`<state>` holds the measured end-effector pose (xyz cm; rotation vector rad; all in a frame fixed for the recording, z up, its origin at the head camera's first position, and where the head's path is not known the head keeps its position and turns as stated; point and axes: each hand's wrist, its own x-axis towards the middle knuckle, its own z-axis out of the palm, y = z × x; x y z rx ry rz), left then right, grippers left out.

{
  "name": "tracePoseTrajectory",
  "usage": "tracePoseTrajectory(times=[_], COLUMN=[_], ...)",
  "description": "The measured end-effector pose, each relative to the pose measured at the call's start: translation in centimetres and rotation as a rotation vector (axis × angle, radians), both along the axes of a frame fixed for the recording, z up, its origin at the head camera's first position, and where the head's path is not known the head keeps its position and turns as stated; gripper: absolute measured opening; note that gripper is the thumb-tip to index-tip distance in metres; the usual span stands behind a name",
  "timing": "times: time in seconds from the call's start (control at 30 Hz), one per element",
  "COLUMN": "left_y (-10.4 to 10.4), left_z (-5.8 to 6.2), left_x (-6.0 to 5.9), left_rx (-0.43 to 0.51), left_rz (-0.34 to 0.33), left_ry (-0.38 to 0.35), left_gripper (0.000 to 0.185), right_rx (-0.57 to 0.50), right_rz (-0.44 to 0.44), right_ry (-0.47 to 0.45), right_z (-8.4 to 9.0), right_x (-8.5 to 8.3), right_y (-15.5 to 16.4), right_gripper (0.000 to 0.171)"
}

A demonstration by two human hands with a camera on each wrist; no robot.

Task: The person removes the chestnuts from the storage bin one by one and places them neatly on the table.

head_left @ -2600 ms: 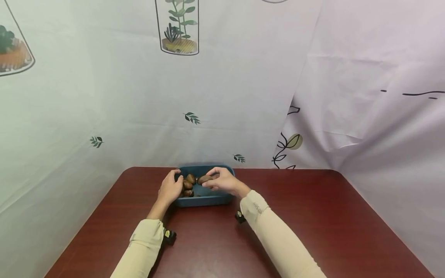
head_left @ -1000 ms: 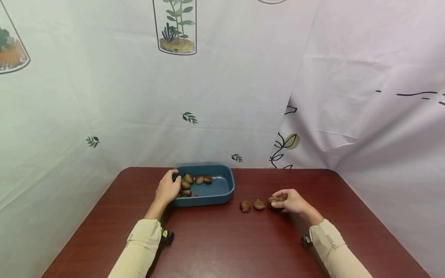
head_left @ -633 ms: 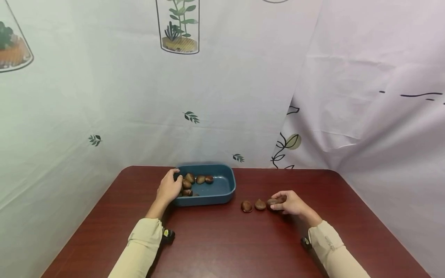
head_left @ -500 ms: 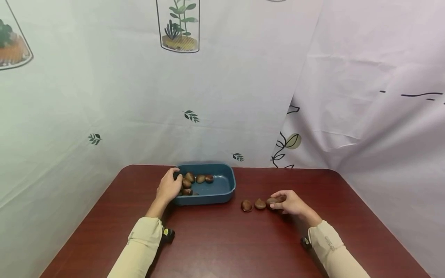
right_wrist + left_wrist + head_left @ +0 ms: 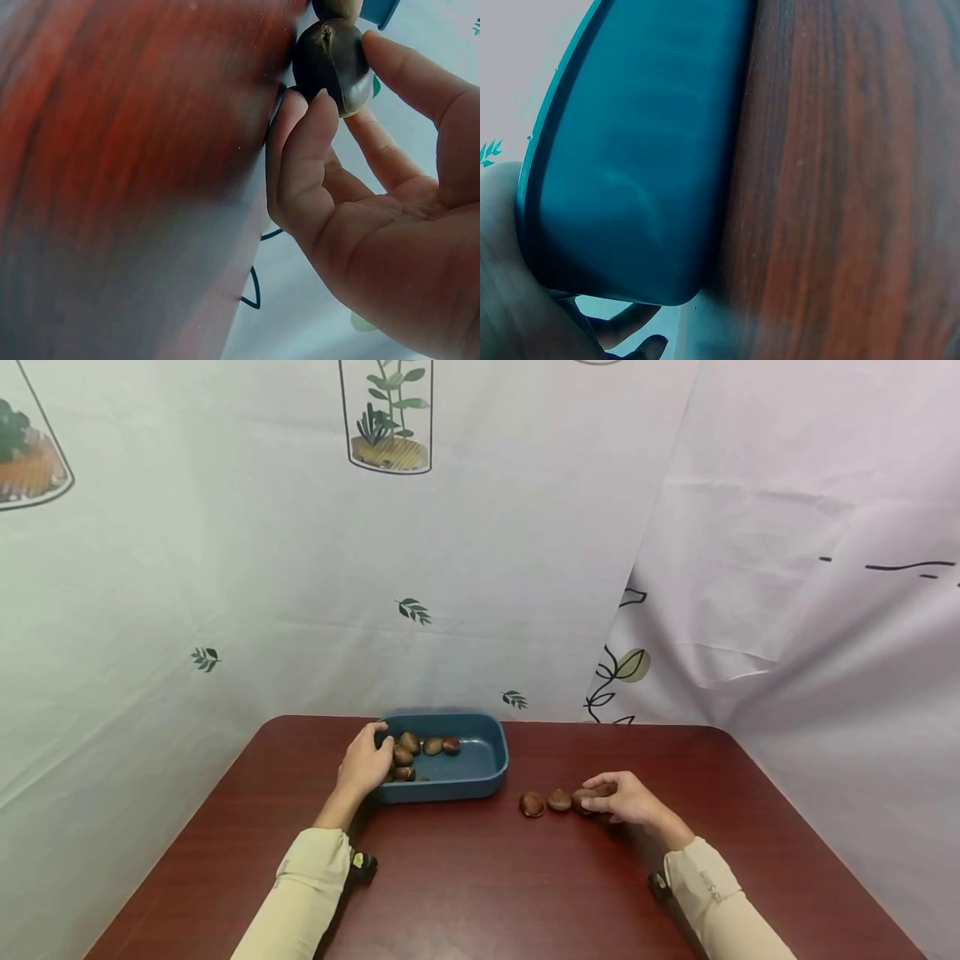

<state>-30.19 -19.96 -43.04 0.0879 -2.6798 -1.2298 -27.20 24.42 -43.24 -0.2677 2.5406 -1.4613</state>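
**Three chestnuts in a row, one pinched**

Three glossy brown chestnuts lie in a line on the dark red wooden table [image 5: 465, 893], at about 3 o'clock from the blue plastic rectangular tray [image 5: 480, 770]. The right hand [image 5: 626, 797] pinches the rightmost chestnut [image 5: 587, 797] between thumb and curled fingers, down at the tabletop; the right wrist view shows the fingertips [image 5: 319, 112] wrapped round its dark shell. Two loose chestnuts [image 5: 545, 802] sit just beside it at 9 o'clock.

No readable writing or brand shows anywhere; the white backdrop cloth [image 5: 525, 527] carries only printed plants and leaves.

The left hand [image 5: 365, 766] grips the tray's left end, fingers curled over the rim, partly hiding the chestnuts in the tray [image 5: 420, 752]. The left wrist view is filled by the tray's outer wall, so its contents are hidden there. Both forearms wear beige sleeves [image 5: 300, 902], cut off at the bottom edge.
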Motion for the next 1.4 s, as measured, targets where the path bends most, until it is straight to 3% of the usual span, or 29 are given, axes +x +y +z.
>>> tracePoseTrajectory(times=[0.6,0.73,0.83,0.97,1.03,1.2,1.4], left_y=[-0.1,-0.1,-0.1,-0.1,-0.1,0.1,0.4], left_z=[-0.4,-0.4,-0.4,-0.2,-0.2,-0.1,-0.1], left_x=[-0.3,-0.3,-0.3,-0.4,-0.4,-0.4,-0.3], left_rx=[-0.009,-0.009,-0.010,-0.011,-0.013,-0.015,-0.008], left_rz=[0.016,0.014,0.009,0.006,0.004,0.000,0.014], left_ry=[0.000,-0.003,-0.003,0.000,0.001,0.001,-0.005], left_gripper=[0.047,0.046,0.046,0.046,0.046,0.046,0.046], right_rx=[0.055,0.062,0.076,0.054,0.013,-0.090,-0.105], right_rz=[-0.034,-0.042,-0.049,-0.048,-0.033,0.035,0.157], right_ry=[0.014,0.069,0.183,0.332,0.355,0.314,0.276], right_z=[0.4,1.1,1.8,3.0,4.0,5.1,4.2], right_x=[-0.3,-0.4,-0.7,-1.1,-0.8,-0.8,-1.9], right_y=[0.1,-0.5,-1.4,-3.9,-6.0,-11.6,-17.0], right_gripper=[0.045,0.042,0.036,0.029,0.028,0.027,0.026])
